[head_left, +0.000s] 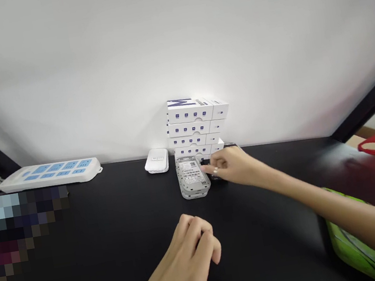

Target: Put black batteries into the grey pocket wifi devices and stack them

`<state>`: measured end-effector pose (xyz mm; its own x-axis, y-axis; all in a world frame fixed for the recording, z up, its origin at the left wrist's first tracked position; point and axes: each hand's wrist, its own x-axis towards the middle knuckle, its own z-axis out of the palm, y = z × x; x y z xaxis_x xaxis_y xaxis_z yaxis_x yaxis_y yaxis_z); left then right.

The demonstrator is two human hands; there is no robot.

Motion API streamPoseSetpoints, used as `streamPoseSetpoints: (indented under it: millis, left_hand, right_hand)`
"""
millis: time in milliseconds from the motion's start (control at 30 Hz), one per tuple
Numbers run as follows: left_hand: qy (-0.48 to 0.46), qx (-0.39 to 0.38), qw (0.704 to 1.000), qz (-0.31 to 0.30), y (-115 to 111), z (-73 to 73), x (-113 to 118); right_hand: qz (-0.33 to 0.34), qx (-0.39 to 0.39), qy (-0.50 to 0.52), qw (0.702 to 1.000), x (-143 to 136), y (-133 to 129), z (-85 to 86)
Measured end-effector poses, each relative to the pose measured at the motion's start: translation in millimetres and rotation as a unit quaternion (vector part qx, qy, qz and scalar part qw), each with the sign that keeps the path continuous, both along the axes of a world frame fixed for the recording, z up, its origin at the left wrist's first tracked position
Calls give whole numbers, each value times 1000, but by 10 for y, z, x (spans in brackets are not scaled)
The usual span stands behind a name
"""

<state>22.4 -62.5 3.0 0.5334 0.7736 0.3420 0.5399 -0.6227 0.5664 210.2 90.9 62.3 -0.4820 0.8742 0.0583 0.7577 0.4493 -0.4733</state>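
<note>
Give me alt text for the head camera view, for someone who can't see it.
A person's right hand is beside stacked grey casings, which lie in front of stacked white boxes on a black table; the left hand, half curled, is nearer the camera. A white power strip lies to the left.

- Table: black.
- Power strip: far edge, left.
- White covers; boxes, stacked: far edge, middle.
- Gray devices: before boxes.
- Green bag: toward near right corner.

Grey devices, white boxes printed navy, black tabletop
</note>
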Motion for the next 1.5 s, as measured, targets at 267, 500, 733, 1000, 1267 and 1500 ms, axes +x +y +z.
streamPoseSetpoints:
  millis: [267,500,733,1000,1267,1500]
  left_hand:
    - [-20,-39,999,1,8,-22,16]
    - [-19,-63,998,9,37,-17,8]
    - [-2,-49,998,30,5,4,10]
    - [-12,-68,996,49,-14,31,29]
    - [-44,-114,991,55,34,-54,1]
    - [-29,-136,988,64,33,-86,-31]
  right_hand:
    - [23,65,-106,992,962,565,132]
    - [33,-39,-40,998,1137,717,-188]
    - [25,35,-40,998,1131,496,-163]
    - [117,17,-5,993,971,-506,-163]
    - [139,-34,40,989,415,-1084,-341]
    - [167,-99,23,981,318,-986,-250]
